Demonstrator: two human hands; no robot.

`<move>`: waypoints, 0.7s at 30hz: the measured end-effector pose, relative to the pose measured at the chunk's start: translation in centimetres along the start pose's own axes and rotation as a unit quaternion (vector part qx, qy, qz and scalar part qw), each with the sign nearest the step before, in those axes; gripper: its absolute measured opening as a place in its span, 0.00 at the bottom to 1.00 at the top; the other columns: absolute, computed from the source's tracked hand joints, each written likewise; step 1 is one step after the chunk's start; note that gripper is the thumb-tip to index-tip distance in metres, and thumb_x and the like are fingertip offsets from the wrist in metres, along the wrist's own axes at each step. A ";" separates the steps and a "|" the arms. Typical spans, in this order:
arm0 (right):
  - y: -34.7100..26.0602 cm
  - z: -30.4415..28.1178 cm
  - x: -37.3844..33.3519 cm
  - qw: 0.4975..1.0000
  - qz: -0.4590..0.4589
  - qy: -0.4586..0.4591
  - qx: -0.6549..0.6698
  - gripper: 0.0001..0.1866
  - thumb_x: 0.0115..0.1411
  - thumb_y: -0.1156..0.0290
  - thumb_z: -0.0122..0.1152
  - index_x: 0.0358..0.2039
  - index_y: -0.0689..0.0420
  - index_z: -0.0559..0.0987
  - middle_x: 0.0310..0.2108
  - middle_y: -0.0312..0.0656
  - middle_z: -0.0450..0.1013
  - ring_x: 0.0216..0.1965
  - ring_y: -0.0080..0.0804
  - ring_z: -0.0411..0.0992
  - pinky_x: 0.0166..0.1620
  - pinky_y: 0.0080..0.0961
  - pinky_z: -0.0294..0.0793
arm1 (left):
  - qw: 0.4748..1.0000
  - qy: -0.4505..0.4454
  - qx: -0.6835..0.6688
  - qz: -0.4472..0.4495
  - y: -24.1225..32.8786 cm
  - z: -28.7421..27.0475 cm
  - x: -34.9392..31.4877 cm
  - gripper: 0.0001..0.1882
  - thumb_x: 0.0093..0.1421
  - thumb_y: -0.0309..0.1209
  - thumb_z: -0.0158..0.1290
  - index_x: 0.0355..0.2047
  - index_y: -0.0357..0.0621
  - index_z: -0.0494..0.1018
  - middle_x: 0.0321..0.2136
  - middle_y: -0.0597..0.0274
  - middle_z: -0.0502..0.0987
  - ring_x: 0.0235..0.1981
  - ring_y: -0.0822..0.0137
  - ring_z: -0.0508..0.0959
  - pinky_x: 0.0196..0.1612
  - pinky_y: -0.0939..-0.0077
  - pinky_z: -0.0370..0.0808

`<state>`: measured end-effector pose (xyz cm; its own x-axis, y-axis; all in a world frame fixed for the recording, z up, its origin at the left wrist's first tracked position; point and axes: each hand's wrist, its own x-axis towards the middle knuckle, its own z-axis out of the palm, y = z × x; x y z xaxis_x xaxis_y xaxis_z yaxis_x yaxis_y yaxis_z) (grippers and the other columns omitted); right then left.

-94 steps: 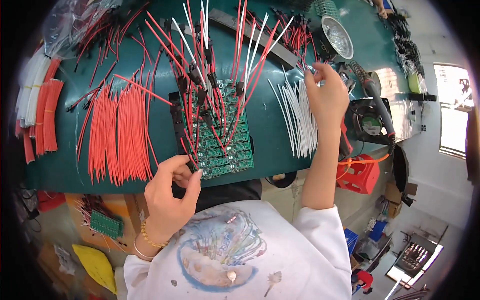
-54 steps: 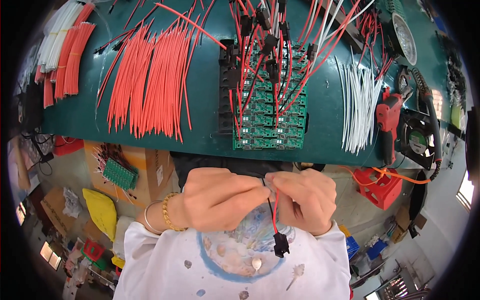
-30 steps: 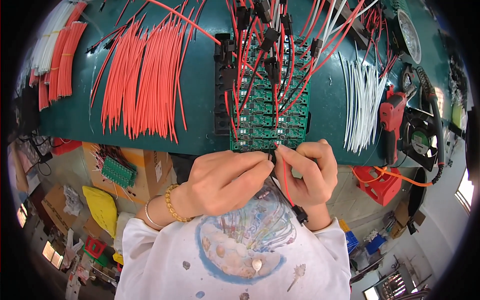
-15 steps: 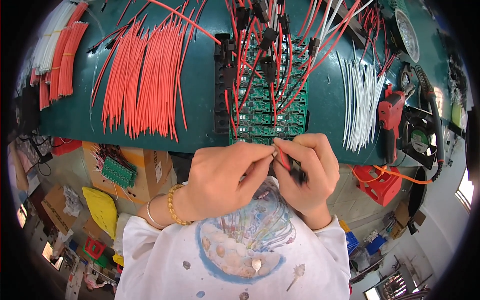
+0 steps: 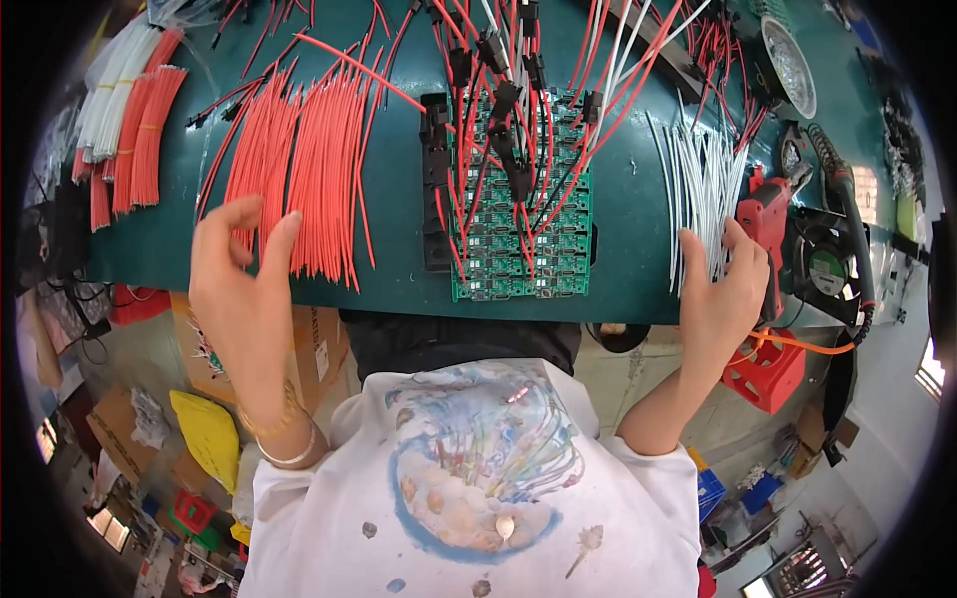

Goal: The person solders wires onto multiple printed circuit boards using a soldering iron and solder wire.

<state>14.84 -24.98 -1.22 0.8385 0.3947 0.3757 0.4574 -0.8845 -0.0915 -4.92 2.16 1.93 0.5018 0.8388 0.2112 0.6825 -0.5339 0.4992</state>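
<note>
My left hand (image 5: pixel 242 284) is at the near part of the pile of red wires (image 5: pixel 324 179), its thumb and fingers apart. My right hand (image 5: pixel 723 294) reaches over the lower ends of the white wires (image 5: pixel 700 189); its thumb and fingers are spread on either side of them, not closed. Between the hands lies a panel of green circuit boards (image 5: pixel 563 264) on a black holder (image 5: pixel 436 239). Red, black and white leads with black plug housings (image 5: pixel 510 164) rise from the boards and lie across them.
A red-handled tool (image 5: pixel 765 224) lies right of the white wires, beside a black fan (image 5: pixel 829 264) and a coiled cable. Bundled white and red tubing (image 5: pixel 130 110) sits at far left. A metal bowl (image 5: pixel 789 70) stands at back right. The green table's front edge (image 5: pixel 638 314) runs before me.
My hands have parted from the middle, left hand to the red wires, right hand to the white wires. The red and black lead with its black plug has left my right hand.
</note>
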 end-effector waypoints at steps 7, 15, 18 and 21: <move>-1.1 -0.3 1.7 0.995 0.031 -0.083 0.043 0.08 0.55 0.69 0.62 0.30 0.60 0.76 0.27 0.42 0.74 0.30 0.42 0.73 0.36 0.34 0.70 | 0.986 -0.160 -0.045 -0.036 -0.8 0.8 2.2 0.12 0.52 0.22 0.58 0.37 0.33 0.73 0.20 0.57 0.74 0.19 0.70 0.71 0.27 0.74 0.70; 0.9 -1.5 3.1 0.986 0.022 -0.163 -0.013 0.09 0.58 0.67 0.57 0.29 0.60 0.75 0.27 0.47 0.74 0.31 0.48 0.72 0.34 0.38 0.70 | 0.969 -0.248 0.015 -0.011 -1.7 -0.9 4.7 0.07 0.53 0.25 0.55 0.30 0.31 0.75 0.20 0.51 0.76 0.24 0.58 0.78 0.30 0.68 0.73; 1.4 -2.1 3.5 0.986 0.012 -0.161 -0.036 0.09 0.58 0.66 0.57 0.29 0.59 0.75 0.26 0.48 0.73 0.31 0.48 0.71 0.33 0.39 0.69 | 0.964 -0.260 0.058 0.016 -1.4 -1.0 5.2 0.09 0.53 0.28 0.55 0.27 0.31 0.75 0.21 0.48 0.77 0.26 0.55 0.79 0.32 0.66 0.73; 1.4 -2.4 3.8 0.986 0.013 -0.158 -0.047 0.10 0.58 0.64 0.56 0.29 0.58 0.76 0.25 0.48 0.73 0.31 0.48 0.71 0.34 0.39 0.69 | 0.970 -0.240 0.040 0.016 -1.9 -1.5 5.7 0.09 0.53 0.28 0.55 0.27 0.31 0.76 0.22 0.48 0.77 0.25 0.55 0.79 0.32 0.65 0.74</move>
<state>17.93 -25.32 2.33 0.9065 0.4169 0.0663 0.4182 -0.9083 -0.0063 -4.13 8.12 3.50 0.6999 0.6858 -0.1995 0.6919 -0.5817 0.4277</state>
